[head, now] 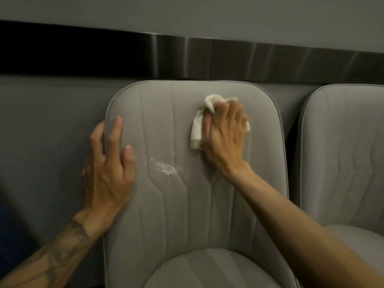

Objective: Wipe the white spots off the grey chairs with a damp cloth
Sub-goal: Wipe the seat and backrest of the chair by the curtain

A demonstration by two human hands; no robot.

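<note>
Grey chair [187, 204]: left hand [108, 163] grips the backrest's left edge, thumb on the front. White smear [165, 167] lies mid-backrest, between the hands. White cloth [197, 125], bunched, long axis near vertical, loose end pointing down, sits high on the backrest, right hand [224, 134] clenched round it. Second chair [342, 152] stands just beside.

no legible text, label, brand, number or sign on the grey chairs [207, 204], cloth [197, 127] or wall [187, 13]
</note>
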